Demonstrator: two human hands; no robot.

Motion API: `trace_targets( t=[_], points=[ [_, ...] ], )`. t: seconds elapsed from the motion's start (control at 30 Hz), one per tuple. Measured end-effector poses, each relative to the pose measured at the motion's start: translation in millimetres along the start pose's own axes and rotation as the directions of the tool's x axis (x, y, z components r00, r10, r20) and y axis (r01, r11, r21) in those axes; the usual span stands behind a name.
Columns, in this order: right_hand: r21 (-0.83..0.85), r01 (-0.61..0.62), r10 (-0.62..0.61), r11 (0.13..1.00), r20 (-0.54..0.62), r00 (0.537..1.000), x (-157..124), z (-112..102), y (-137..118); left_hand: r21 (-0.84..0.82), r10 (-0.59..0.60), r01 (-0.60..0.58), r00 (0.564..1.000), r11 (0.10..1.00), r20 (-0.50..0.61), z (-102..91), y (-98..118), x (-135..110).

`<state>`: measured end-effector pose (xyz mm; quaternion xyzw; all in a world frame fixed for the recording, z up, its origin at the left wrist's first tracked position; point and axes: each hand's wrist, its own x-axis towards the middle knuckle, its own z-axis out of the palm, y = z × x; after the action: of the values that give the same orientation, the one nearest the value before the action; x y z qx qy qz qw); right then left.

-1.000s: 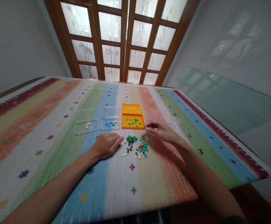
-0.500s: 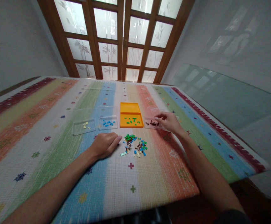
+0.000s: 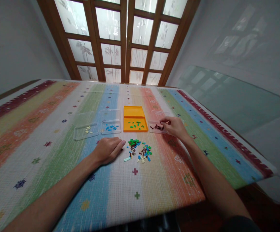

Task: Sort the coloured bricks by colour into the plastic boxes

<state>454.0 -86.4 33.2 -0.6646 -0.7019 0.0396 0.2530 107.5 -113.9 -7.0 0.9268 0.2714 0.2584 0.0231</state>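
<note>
- 1 camera, worn on the head, looks forward and down across the tablecloth [image 3: 123, 193].
- It sits above and behind the left hand [image 3: 109, 149] and right hand [image 3: 176, 126], fairly near.
- Paned doors [image 3: 123, 58] stand farthest off.

No words, numbers, labels or brands can be read. On the open orange plastic case [image 3: 133, 111] and the clear rectangular plastic trays [image 3: 80, 132], no print can be made out, and the small green, blue, brown and cream plastic bricks [image 3: 133, 142] are shown too small for any moulded mark to be told. Only wordless signs are borne by the striped, multicoloured cloth [image 3: 123, 193]: a dark red plus-shaped cross [image 3: 135, 171] and a green plus-shaped cross [image 3: 137, 195] are printed on a white stripe. Plant figures are shown on the frosted rectangular glass panes [image 3: 111, 54].
</note>
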Motion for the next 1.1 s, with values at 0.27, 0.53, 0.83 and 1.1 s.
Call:
trace_targets(
  t=[0.27,0.53,0.83,1.1],
  points=[
    [0.105,0.044,-0.035,0.994,-0.09,0.995,-2,-10,-5,-0.005,-0.007,0.007,1.0,1.0,0.0,-0.8,1,1],
    [0.342,0.313,-0.338,0.886,0.016,0.941,-20,-21,-39,0.004,-0.018,0.018,1.0,1.0,0.002,-1.3,1,0],
    [0.364,0.522,-0.636,0.772,0.415,0.651,-45,4,-68,-0.013,-0.034,0.034,0.999,0.999,0.014,-0.9,1,0],
    [0.239,0.469,-0.521,0.85,0.255,0.815,-55,34,-87,-0.032,-0.048,0.049,0.999,0.998,0.022,-0.1,1,0]
  ],
)
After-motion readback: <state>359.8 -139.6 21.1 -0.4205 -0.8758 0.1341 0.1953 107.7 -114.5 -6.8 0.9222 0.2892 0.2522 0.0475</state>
